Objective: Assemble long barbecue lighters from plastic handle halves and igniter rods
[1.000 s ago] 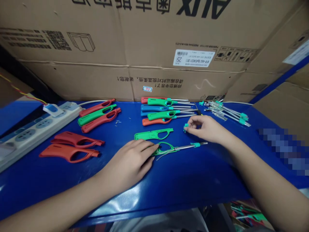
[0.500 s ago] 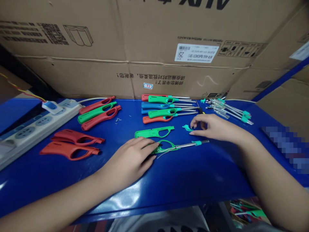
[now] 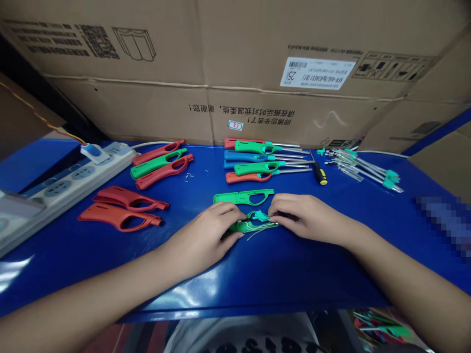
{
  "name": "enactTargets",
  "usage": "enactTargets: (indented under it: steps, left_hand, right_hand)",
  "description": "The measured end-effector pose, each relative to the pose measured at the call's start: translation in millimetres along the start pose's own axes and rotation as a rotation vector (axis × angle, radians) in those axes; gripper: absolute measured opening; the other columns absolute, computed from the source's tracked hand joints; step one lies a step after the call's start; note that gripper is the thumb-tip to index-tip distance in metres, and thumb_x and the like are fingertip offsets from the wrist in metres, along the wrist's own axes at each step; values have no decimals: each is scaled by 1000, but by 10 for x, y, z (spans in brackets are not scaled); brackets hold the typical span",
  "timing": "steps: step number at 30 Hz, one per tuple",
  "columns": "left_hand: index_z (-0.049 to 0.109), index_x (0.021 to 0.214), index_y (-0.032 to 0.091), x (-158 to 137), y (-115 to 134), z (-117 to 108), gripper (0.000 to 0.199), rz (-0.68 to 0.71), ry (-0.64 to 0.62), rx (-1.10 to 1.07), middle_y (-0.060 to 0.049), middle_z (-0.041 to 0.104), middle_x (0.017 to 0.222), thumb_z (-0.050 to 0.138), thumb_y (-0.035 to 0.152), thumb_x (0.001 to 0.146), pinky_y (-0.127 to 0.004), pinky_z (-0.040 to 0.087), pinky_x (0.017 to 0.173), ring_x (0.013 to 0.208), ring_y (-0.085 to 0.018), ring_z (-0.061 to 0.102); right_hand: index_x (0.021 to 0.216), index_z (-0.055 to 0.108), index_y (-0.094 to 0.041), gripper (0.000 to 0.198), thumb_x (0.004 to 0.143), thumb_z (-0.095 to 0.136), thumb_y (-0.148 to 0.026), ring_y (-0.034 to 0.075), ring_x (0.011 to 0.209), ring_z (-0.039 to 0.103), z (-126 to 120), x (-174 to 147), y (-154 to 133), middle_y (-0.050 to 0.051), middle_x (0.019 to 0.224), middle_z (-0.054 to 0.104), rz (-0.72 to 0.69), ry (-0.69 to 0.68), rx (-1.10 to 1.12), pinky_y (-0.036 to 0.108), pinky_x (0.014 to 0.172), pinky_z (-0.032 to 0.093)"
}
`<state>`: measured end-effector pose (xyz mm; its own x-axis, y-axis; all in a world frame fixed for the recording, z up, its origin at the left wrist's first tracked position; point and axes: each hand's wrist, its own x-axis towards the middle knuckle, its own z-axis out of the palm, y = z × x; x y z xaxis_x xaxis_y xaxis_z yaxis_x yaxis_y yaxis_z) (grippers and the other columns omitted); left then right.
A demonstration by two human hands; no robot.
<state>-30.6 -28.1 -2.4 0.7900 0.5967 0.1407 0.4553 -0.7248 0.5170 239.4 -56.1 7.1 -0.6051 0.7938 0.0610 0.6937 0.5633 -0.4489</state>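
Note:
My left hand (image 3: 208,230) is closed on the handle end of a green lighter shell half (image 3: 253,227) lying on the blue table. Thin pale wires run along the inside of this shell. Between thumb and fingertips, my right hand (image 3: 307,215) pinches a small teal trigger (image 3: 260,215) at the shell's finger loop. That hand hides the metal tube at the shell's front. Just behind lies the other green shell half (image 3: 241,197), untouched.
Several lighters with metal tubes (image 3: 253,169) lie behind, beside a screwdriver (image 3: 320,174). Metal tubes with teal parts (image 3: 368,169) are at right. Red shells (image 3: 119,218) and a power strip (image 3: 84,171) are at left. A cardboard box (image 3: 235,93) stands at the back.
My right hand has picked up the teal trigger and brought it left to the green shell's loop. My left hand stays on the shell. The view has shifted slightly.

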Motion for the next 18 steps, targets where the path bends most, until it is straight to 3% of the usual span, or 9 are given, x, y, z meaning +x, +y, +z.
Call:
enactTargets:
  steps: [5, 10, 18]
  left_hand:
    - [64, 116, 16, 8, -2, 0, 22, -25, -7, -35, -8, 66, 116, 65, 20, 94, -41, 52, 102, 113, -23, 61]
    - [64, 118, 16, 0, 5, -10, 25, -41, -30, -56, -8, 64, 116, 64, 19, 94, -42, 51, 102, 114, -24, 61]
    - [66, 117, 15, 29, 3, -30, 26, -65, -47, -73, -8, 65, 115, 68, 16, 91, -40, 52, 101, 112, -24, 62]
  right_hand:
    - [101, 62, -20, 21, 104, 43, -29, 16, 83, 62, 30, 4, -37, 5, 102, 65, -61, 1, -205, 28, 70, 43]
    - [100, 61, -18, 20, 102, 41, -17, 16, 76, 58, 45, 6, -93, 5, 100, 64, -104, -74, -401, 29, 62, 36]
    - [103, 60, -18, 21, 104, 39, -20, 15, 75, 56, 168, 46, -94, 5, 103, 63, -141, 7, -340, 28, 59, 34]
